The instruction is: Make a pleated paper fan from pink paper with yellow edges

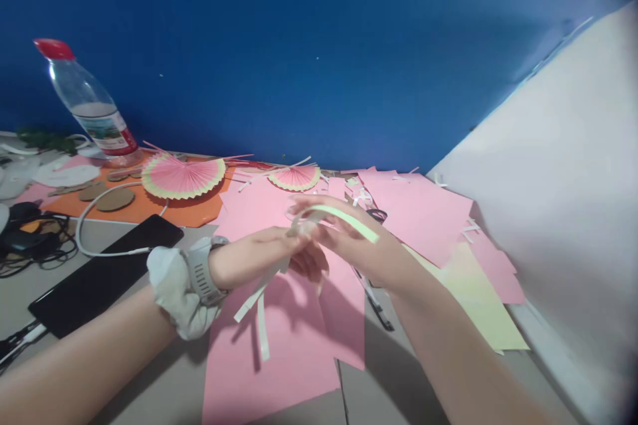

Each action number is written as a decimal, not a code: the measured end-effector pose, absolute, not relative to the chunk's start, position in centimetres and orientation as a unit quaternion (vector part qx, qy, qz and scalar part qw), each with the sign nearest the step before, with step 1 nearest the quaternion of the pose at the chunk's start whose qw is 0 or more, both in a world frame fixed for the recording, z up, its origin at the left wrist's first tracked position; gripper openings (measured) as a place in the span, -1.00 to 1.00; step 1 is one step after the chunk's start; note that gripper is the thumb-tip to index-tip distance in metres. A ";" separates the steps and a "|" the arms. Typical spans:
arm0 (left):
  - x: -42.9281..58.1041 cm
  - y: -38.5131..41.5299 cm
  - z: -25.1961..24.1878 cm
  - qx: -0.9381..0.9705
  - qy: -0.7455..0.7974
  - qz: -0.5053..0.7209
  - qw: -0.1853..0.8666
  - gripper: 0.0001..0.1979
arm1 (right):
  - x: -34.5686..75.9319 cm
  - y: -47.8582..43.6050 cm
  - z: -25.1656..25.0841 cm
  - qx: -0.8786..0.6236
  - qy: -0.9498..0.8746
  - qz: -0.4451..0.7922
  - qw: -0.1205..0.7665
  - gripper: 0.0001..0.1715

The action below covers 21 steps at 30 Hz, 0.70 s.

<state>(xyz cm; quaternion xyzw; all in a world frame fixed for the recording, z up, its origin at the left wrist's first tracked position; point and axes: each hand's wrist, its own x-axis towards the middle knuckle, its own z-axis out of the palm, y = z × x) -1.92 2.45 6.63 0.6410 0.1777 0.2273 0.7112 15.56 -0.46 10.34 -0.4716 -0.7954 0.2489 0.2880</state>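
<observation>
My left hand (pixel 274 247) and my right hand (pixel 351 247) meet over pink paper (pixel 279 358), their fingertips together. A narrow pale green paper strip (pixel 351 220) is pinched between the fingers and curves over the back of my right hand. From under my left hand hang white paper strips (pixel 262 329), whose upper ends are hidden by the fingers. A grey watch (pixel 203 272) and a pale scrunchie (pixel 182 292) circle my left wrist. Beneath my right hand lies a dark, slim tool (pixel 379 309), partly covered, perhaps a cutter.
Pleated pink paper fans (pixel 183 178) with yellow edges rest at the back. A bottle (pixel 102 113) with a red cap stands at left, near cardboard discs (pixel 114 199) and a cabled black phone (pixel 107 275). Pink sheets (pixel 413 206) and a yellow sheet (pixel 478 299) lie right, beside a white wall.
</observation>
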 end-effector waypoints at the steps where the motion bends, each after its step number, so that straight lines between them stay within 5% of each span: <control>1: -1.9 2.1 6.7 0.655 0.177 0.197 0.707 -0.56 | 15.2 0.0 10.5 -0.436 -0.784 0.326 0.299 -0.67; 9: -4.1 2.0 6.4 0.770 0.341 0.188 0.506 -0.69 | 14.2 1.8 7.7 -0.387 -0.675 0.472 0.414 -0.59; 15: -6.3 4.4 5.6 0.872 0.414 0.146 0.216 -0.82 | 15.2 3.0 3.5 -0.453 -0.681 0.377 0.434 -0.64; 21: -7.0 6.7 3.6 0.918 0.382 0.073 0.073 -0.78 | 16.5 2.1 3.1 -0.466 -0.735 0.281 0.405 -0.69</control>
